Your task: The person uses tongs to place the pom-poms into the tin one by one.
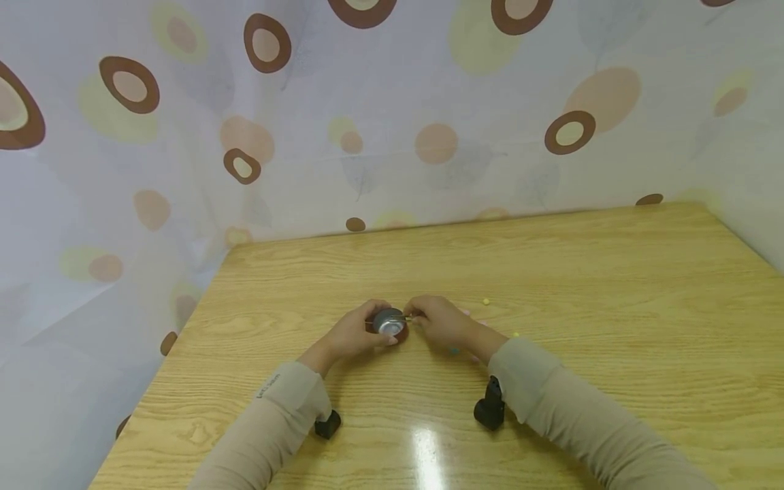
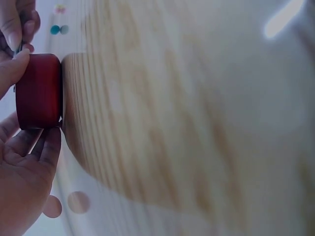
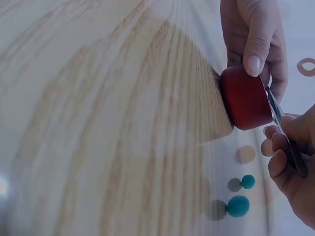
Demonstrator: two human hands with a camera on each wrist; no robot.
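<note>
A small, round, red-sided tin (image 3: pixel 246 101) with a silvery top stands on the wooden table. My left hand (image 1: pixel 352 333) grips it around the sides, thumb at the near edge and fingers at the far one. Between the thumb and fingers of my right hand (image 1: pixel 441 318) is a slim metal tool (image 3: pixel 297 160) with a dark handle. Its thin end lies close over the tin's top in the right wrist view; I cannot tell its exact kind.
Two teal balls (image 3: pixel 238 206) sit on the glossy table (image 1: pixel 294 286) beside the tin. A yellow bead (image 1: pixel 486 301) and several other small coloured pieces lie around the right forearm. Behind the table hangs a patterned white sheet (image 1: pixel 392 184). Black cameras (image 1: pixel 490 408) hang under both sleeves.
</note>
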